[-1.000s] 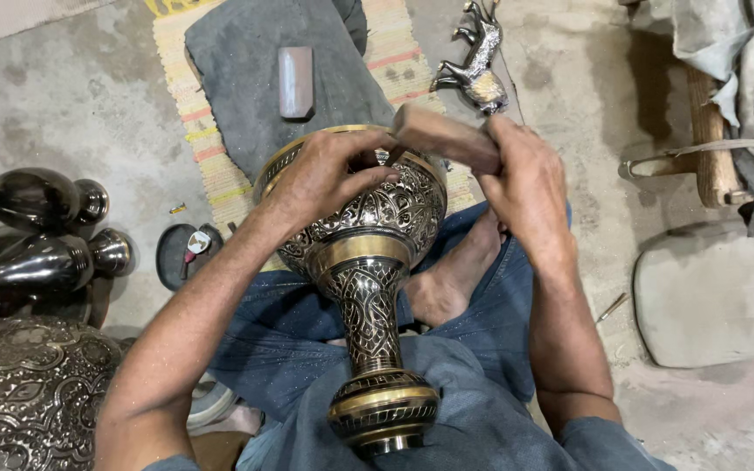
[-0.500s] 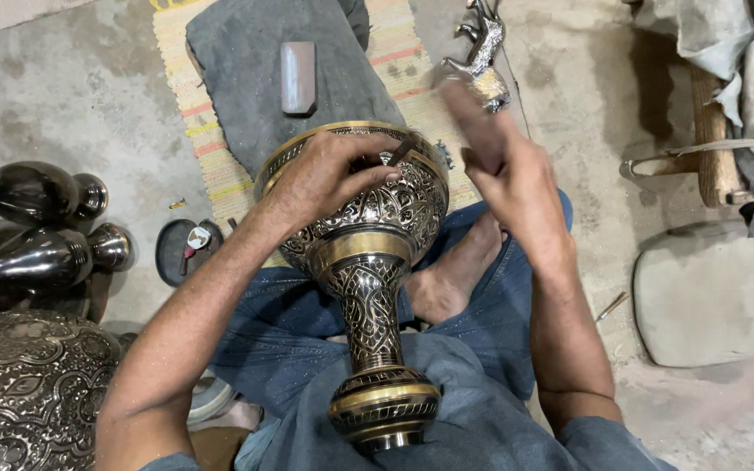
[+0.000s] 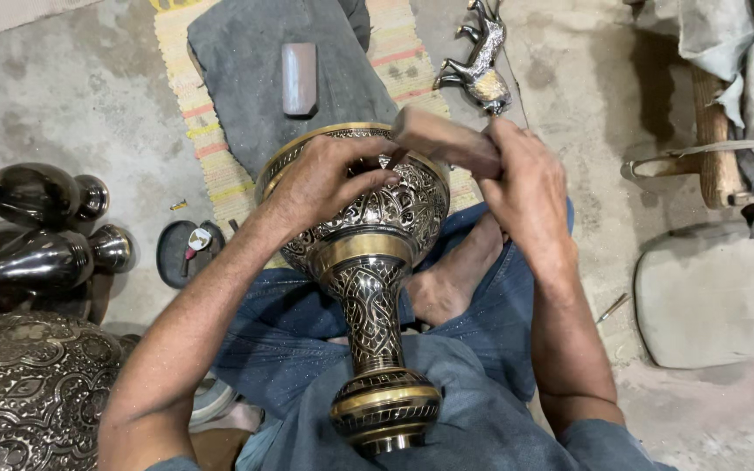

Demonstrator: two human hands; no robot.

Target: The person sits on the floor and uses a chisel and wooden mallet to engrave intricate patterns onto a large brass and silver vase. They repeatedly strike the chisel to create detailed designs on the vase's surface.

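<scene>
Fingers: left hand (image 3: 329,179) pinches a small chisel (image 3: 392,161) to the vase (image 3: 364,262) bowl, right hand (image 3: 530,187) clenched round mallet (image 3: 442,139) | vase lies across my lap | engraving looks mostly cut, bowl in progress

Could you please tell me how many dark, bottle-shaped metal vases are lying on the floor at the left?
2: the upper vase and the lower vase lie side by side by the left edge. More may be hidden beyond the frame.
</scene>
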